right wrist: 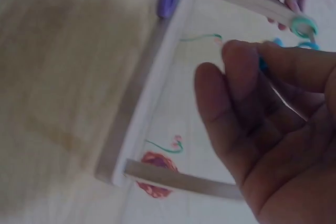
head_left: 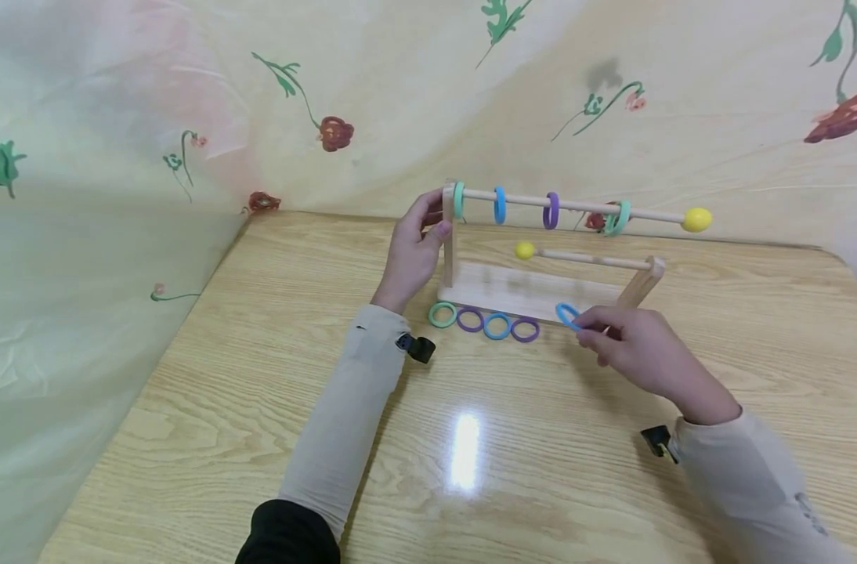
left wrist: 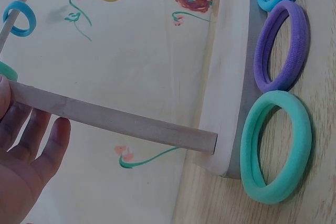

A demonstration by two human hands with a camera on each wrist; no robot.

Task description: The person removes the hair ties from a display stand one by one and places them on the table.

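A wooden rack (head_left: 527,291) with two posts and two yellow-tipped rods stands toward the back of the table. My left hand (head_left: 413,249) grips the top of its left post (left wrist: 113,117), thumb in front. Between the thumb and fingers of my right hand (head_left: 636,348) is a blue hair tie (head_left: 567,315), in front of the rack's base and mostly hidden by fingers in the right wrist view. On the upper rod (head_left: 580,205) hang a green hair tie (head_left: 459,200), a blue one (head_left: 500,205), a purple one (head_left: 551,211) and another green one (head_left: 617,218).
Along the base's front edge lie a green hair tie (head_left: 442,315), a purple one (head_left: 470,319), a blue one (head_left: 497,326) and a second purple one (head_left: 525,330). The lower rod (head_left: 591,258) bears none. A flowered cloth (head_left: 400,102) hangs behind the table (head_left: 541,470).
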